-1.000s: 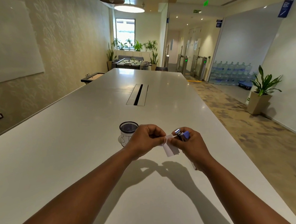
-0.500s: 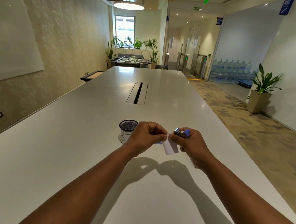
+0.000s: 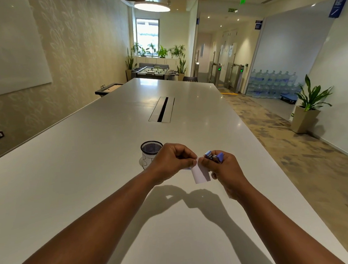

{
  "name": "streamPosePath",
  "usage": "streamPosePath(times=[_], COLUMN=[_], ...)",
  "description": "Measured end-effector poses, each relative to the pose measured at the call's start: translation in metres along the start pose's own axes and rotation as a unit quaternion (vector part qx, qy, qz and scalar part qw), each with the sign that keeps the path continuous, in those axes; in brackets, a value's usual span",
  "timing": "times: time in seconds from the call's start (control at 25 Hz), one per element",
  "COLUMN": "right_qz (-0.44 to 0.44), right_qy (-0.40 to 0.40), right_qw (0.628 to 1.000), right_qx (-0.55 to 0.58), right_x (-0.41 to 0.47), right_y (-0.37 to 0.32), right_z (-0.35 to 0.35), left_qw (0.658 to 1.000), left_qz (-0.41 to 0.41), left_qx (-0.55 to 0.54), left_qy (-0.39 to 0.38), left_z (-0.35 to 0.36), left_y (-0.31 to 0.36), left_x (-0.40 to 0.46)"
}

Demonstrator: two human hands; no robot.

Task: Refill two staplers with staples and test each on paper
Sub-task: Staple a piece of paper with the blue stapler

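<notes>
One small blue stapler [image 3: 215,157] sits in the right hand [image 3: 224,169], fingers curled round it, held above the table [image 3: 90,177] near its right edge; one white paper slip [image 3: 200,173] hangs between both hands, the left hand [image 3: 171,162] pinching its top corner with thumb and forefinger; hands touching or nearly so; one black mesh cup [image 3: 151,151] stands just behind the left hand; wide bare tabletop to the left and ahead; since half a second ago the paper hangs a little straighter, hands barely shifted.
</notes>
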State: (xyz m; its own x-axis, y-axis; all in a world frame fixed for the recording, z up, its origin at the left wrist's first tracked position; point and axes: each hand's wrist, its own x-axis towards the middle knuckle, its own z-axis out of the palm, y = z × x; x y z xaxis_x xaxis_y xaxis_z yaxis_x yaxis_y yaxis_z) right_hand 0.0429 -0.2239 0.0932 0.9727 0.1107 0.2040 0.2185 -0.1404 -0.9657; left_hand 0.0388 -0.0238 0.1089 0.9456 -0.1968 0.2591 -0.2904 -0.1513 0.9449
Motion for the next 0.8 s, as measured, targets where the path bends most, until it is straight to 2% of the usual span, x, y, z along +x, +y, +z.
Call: streamPosePath(times=[0.52,0.68,0.8], right_qz=[-0.003,-0.012,-0.021], right_qy=[0.005,0.011,0.019], right_qw=[1.000,1.000,0.999], right_qx=[0.012,0.025,0.046], right_x=[-0.004,-0.005,-0.008], right_y=[-0.003,-0.003,-0.002], right_z=[0.003,0.005,0.007], left_qw=[1.000,0.991,0.960], left_qz=[-0.004,-0.058,-0.136], left_qx=[0.005,-0.123,-0.243], left_qy=[-0.003,0.007,0.019], left_z=[0.002,0.006,0.013], left_y=[-0.003,-0.006,-0.010], left_x=[0.000,-0.002,-0.005])
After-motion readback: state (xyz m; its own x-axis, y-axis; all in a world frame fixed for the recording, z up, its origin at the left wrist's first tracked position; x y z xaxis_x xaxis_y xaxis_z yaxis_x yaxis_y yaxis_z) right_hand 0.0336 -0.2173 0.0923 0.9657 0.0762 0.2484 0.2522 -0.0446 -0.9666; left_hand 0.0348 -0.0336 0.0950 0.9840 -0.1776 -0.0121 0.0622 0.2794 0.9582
